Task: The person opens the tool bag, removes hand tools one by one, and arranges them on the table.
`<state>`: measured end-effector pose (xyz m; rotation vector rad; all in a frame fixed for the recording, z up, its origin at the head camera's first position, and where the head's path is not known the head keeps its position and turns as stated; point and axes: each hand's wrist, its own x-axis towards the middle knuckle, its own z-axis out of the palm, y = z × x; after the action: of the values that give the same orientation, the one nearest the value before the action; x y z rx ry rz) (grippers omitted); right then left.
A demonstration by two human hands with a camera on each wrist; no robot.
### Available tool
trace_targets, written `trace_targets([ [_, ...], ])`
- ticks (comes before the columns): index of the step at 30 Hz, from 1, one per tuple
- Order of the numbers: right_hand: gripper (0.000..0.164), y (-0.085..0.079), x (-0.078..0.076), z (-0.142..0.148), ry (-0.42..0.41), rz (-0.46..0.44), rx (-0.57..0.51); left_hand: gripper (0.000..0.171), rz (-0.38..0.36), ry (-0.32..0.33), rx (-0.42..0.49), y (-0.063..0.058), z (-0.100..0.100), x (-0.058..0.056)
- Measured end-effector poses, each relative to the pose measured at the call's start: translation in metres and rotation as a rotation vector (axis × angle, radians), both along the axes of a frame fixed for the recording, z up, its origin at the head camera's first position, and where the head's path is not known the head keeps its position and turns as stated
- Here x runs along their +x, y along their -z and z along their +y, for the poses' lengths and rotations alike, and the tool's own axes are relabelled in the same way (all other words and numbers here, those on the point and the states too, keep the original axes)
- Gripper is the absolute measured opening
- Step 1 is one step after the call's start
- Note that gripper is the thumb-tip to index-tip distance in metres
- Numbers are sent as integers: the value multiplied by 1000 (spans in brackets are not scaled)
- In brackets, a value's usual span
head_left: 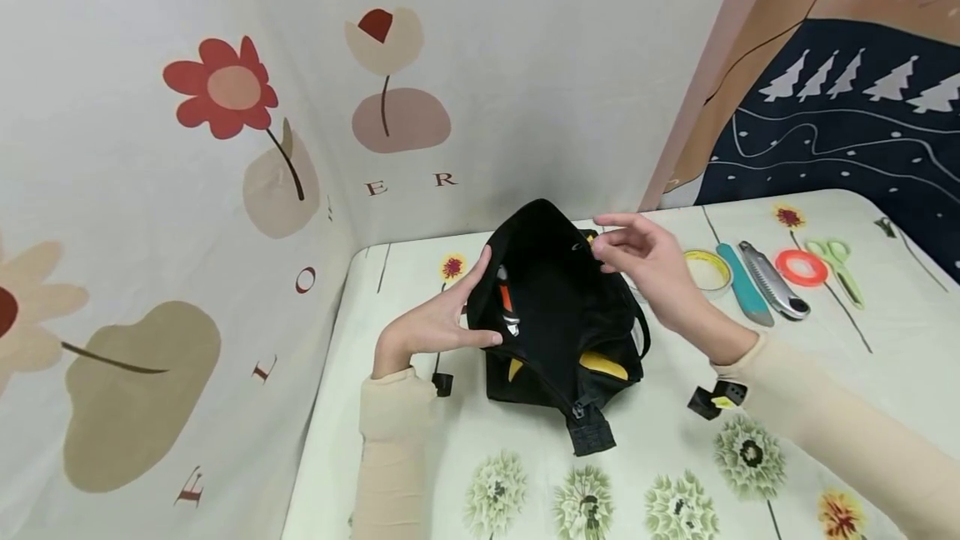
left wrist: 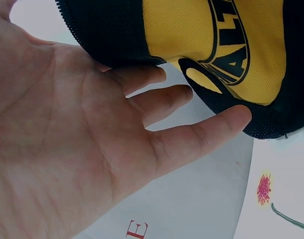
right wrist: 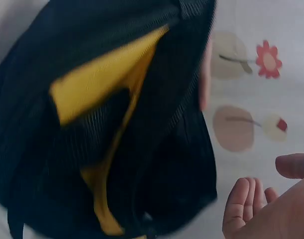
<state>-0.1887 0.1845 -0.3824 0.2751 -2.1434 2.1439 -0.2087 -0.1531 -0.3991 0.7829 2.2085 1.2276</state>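
A black zippered tool bag [head_left: 558, 298] with yellow panels stands unzipped on the table, its mouth facing up. Inside lies a tool with an orange-and-black handle [head_left: 506, 298] and metal ends; its kind is unclear. My left hand [head_left: 442, 315] rests against the bag's left rim, thumb and index finger spread along it. In the left wrist view, the other fingers [left wrist: 201, 139] stretch out under the bag's yellow lettered side. At the bag's back right rim, my right hand [head_left: 645, 261] hovers with loosely bent fingers. The right wrist view shows it apart from the bag, holding nothing.
Right of the bag lie a yellow tape roll [head_left: 707, 272], a teal flat tool [head_left: 745, 286], a grey utility knife [head_left: 774, 280], an orange-red tape ring [head_left: 801, 267] and green scissors [head_left: 837, 269]. A printed cloth wall [head_left: 525, 107] rises behind the table.
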Motion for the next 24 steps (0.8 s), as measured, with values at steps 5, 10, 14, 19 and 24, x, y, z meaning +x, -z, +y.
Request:
trace_targets([
  [5,42,3,-5,-23,10,63,81,124,0,9,2,-1,1,-1],
  [10,41,8,-17,-50,9,85,98,123,5,9,2,-2,1,-2],
  [14,40,15,-25,-68,-3,34,131,122,2,7,-4,0,0,0],
  [19,35,25,-33,-82,-31,-47,181,121,33,0,-19,2,-1,1],
  [24,28,34,-40,-90,-39,-116,216,116,142,-74,-25,-2,1,1],
])
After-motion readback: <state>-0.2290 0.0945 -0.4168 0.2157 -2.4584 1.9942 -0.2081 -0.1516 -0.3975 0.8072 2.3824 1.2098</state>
